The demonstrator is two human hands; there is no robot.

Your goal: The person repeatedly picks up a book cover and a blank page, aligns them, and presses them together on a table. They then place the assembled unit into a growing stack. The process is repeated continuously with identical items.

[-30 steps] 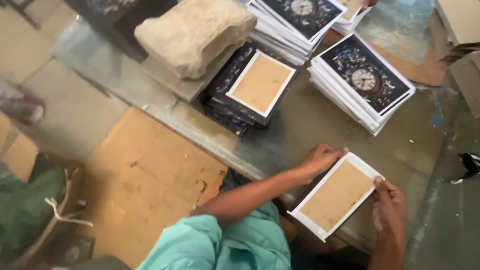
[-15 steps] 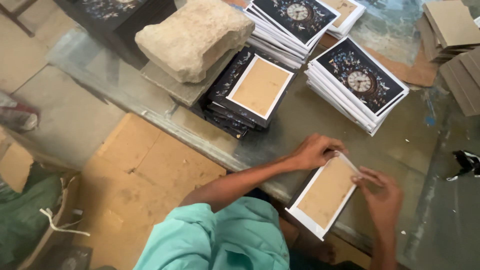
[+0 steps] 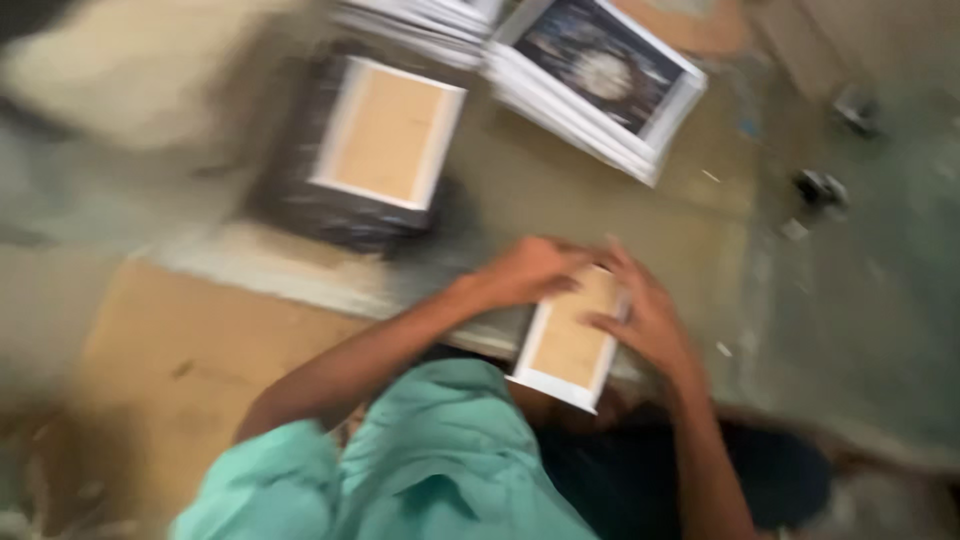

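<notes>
Both hands rest on a white-edged brown board [image 3: 568,345]: left hand [image 3: 530,272] and right hand [image 3: 645,315] seemingly clasp its far end, though blur hides the fingers.

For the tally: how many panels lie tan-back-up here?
2: one panel under both hands, left hand, right hand; one atop the dark stack. Blur may hide others.

head view, steeply downward, close, blurred
</notes>
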